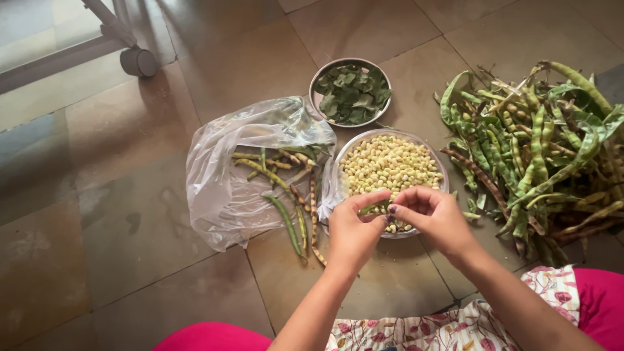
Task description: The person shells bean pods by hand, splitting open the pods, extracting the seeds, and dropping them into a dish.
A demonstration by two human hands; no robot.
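Both hands, left hand and right hand, pinch what looks like a green pod over the bowl; beans could pop past its rim onto the floor.

The near rim of the glass bowl is hidden behind the left hand and the right hand. The green pod between their fingertips is mostly covered, so its length cannot be told. Right of the bowl, the pile of pods is cut by the right edge. Left of the bowl, the plastic bag blurs the pods lying under its folds. Far left of the bowl, the white frame with a wheel is cut by the top edge.
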